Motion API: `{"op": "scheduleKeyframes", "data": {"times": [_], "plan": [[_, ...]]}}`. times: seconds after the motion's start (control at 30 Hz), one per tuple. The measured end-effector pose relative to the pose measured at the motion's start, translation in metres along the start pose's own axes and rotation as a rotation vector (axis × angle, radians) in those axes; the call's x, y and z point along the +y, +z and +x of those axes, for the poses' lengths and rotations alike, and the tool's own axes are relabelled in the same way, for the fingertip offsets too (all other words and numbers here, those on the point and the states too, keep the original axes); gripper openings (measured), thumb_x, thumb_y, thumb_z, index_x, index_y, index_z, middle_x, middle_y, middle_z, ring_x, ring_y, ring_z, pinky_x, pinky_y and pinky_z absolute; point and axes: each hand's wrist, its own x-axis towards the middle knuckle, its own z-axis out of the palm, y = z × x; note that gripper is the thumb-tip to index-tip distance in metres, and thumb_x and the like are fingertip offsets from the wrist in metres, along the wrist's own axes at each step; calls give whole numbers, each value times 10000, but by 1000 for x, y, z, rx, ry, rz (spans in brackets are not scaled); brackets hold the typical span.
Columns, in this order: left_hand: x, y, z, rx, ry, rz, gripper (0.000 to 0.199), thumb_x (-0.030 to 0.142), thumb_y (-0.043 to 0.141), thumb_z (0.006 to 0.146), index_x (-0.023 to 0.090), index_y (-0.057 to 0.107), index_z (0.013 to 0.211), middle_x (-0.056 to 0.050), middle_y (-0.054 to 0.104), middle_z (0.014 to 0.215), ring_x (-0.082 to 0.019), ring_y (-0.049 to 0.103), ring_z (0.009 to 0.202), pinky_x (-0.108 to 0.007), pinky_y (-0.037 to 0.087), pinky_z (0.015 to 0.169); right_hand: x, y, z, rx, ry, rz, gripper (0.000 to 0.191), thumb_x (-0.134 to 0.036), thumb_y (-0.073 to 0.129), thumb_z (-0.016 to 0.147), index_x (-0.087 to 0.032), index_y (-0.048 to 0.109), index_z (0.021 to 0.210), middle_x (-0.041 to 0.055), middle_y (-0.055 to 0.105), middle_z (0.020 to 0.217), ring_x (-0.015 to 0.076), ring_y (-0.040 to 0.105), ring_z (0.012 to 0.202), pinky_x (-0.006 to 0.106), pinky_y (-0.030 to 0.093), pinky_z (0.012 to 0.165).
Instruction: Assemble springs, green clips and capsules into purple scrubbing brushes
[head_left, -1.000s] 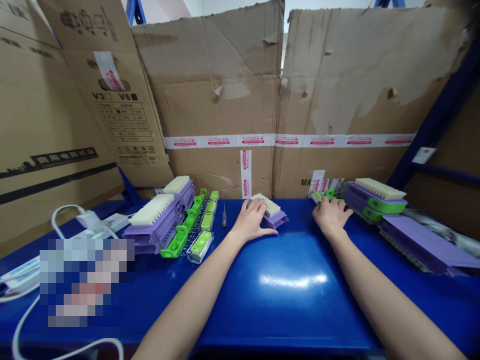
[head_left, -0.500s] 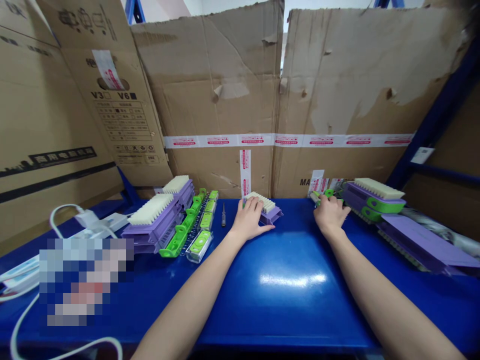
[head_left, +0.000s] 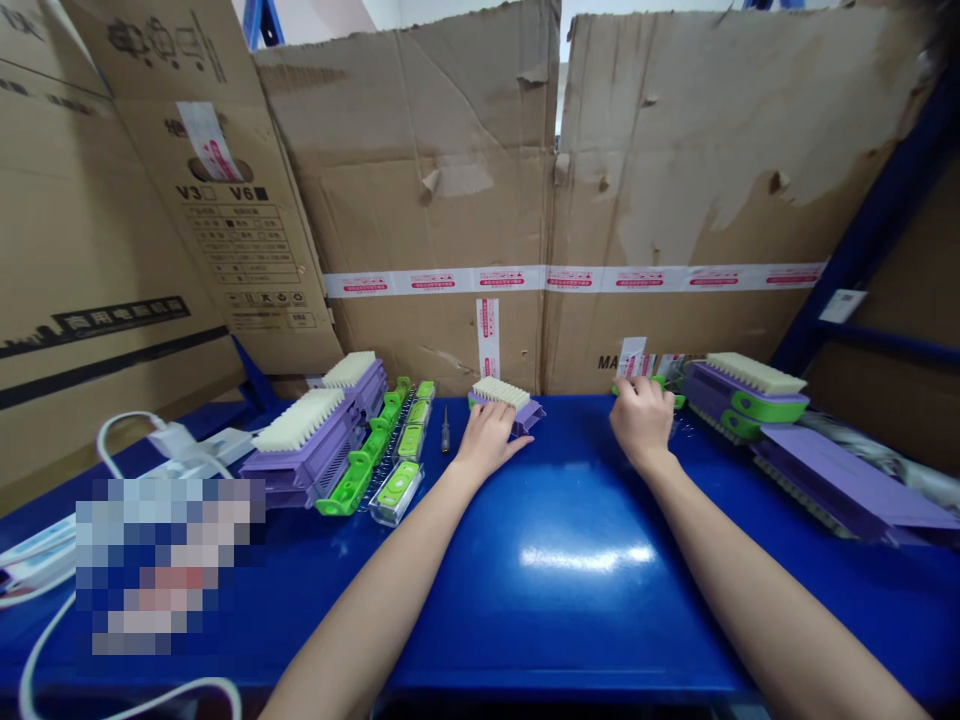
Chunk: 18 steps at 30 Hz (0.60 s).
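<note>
The left hand (head_left: 486, 440) lies over the near side of the small block (head_left: 531, 414), fingers loosely spread on its pale top and thumb stretched out to the right; it is not clenched, though how firmly the fingertips press is hidden. The block sits at the back middle of the blue table (head_left: 570, 620), near the cardboard (head_left: 442, 220). Its body is purple, with thin, ledge-like edges at the right end, and a little green shows at the left end. Cream studs stand in close rows across the top. It lies studs up, its long axis slanting from back left to front right, with the open-looking purple end towards the right.

The right hand (head_left: 643, 418) bends over a green part (head_left: 679, 401) at the back, right of the block; the hand covers most of it, so I cannot tell whether it is grasped.

Left of the left hand lies a screwdriver (head_left: 445, 432), tip pointing away. Beyond it come a row of clear cases (head_left: 397, 488), a green strip (head_left: 352, 487) and the left stack (head_left: 300, 440), purple with cream studs. Well to the right are the right stack (head_left: 754, 385) and a purple panel (head_left: 847, 475), studs beneath its near edge.
</note>
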Motion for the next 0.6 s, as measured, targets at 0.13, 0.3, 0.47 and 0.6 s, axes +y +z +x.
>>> {"op": "scheduleKeyframes", "data": {"times": [0.13, 0.3, 0.47, 0.6], "plan": [[-3, 4, -1, -55, 73, -127, 526, 502, 490, 836, 193, 444, 1259, -111, 492, 1296, -278, 432, 1204, -415, 348, 970, -8, 0, -2, 35, -109, 99, 338, -112, 380, 820, -144, 634, 1041, 136, 607, 968, 253, 519, 910, 345, 359, 748], [-4, 7, -2, -103, -20, -140, 577, 501, 462, 848, 174, 373, 1315, -122, 495, 1281, -280, 454, 1180, -418, 384, 939, -25, 7, -8, -68, -164, 511, 356, -116, 423, 807, -152, 570, 1130, 94, 621, 947, 192, 587, 816, 286, 452, 720], [-3, 5, -3, -101, 52, -167, 574, 519, 497, 824, 220, 401, 1305, -99, 506, 1242, -265, 493, 1120, -397, 407, 910, -48, 11, -17, -409, -244, 758, 477, -172, 516, 787, -166, 460, 1261, 57, 645, 966, 136, 613, 707, 250, 489, 685], [-2, 6, -4, -171, 80, -184, 359, 451, 437, 876, 264, 547, 1163, -50, 568, 1147, -235, 520, 1057, -383, 413, 885, -45, -1, -11, -267, -320, 432, 388, -215, 432, 848, -163, 514, 1223, 109, 634, 1057, 197, 610, 869, 294, 465, 765]]}}
